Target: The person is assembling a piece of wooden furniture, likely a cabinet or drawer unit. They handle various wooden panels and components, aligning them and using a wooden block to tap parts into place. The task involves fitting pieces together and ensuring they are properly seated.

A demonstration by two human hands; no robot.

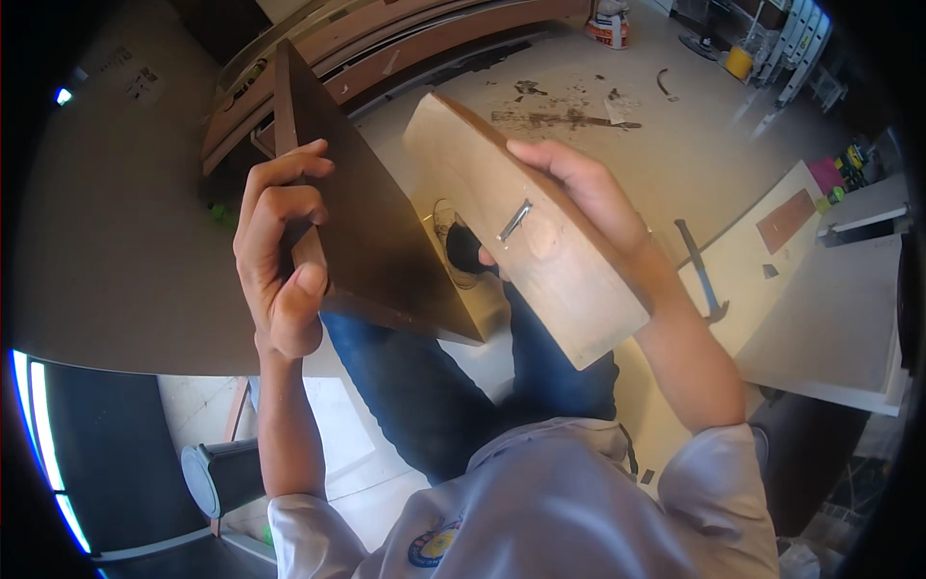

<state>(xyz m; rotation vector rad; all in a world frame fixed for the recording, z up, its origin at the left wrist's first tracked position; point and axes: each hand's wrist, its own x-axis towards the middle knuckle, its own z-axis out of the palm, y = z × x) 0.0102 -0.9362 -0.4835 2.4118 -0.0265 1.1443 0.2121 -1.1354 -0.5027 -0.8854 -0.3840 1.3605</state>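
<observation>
My left hand point(285, 251) is closed around the edge of a dark brown board point(367, 222), which stands tilted over my legs. The board's narrow, lighter edge faces my fingers. My right hand point(593, 198) grips a wooden hand plane point(569, 265) from its right side, with a fingertip showing at its left edge. The plane's pale, flat sole faces up toward me, and a metal blade shows in its short slot. The plane is held apart from the board, to its right. Most of my right fingers are hidden behind the plane.
A claw hammer point(701, 270) lies to the right on a pale board. Dark scraps point(559, 116) litter the floor ahead. Long wooden planks point(415, 48) are stacked at the back. A white panel point(820, 328) stands at right, and a ladder point(796, 48) is at the far right.
</observation>
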